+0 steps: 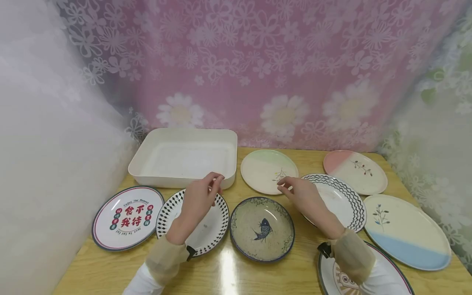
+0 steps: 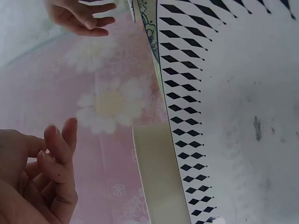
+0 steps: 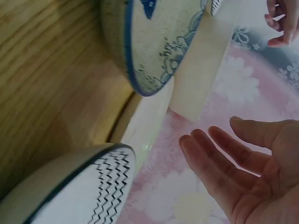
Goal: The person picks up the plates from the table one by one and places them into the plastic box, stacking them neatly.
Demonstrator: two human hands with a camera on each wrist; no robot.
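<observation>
My left hand (image 1: 199,198) hovers over a white plate with a black diamond rim (image 1: 212,227), its fingers loosely bent and holding nothing. In the left wrist view, that hand (image 2: 44,175) is apart from the plate (image 2: 252,112). My right hand (image 1: 304,198) hangs above the left edge of a plate with black wavy lines (image 1: 339,200), near a green-and-cream plate (image 1: 263,166). Its fingers look relaxed and hold nothing in the right wrist view (image 3: 243,168). Between the hands lies a dish with a blue fish (image 1: 250,221).
A white rectangular bin (image 1: 180,157) stands at the back left. A plate with red characters (image 1: 125,217) lies far left. At right are a pink-and-cream plate (image 1: 368,176), a blue-and-cream oval plate (image 1: 409,229) and a dark-rimmed plate (image 1: 391,274) partly under my right sleeve.
</observation>
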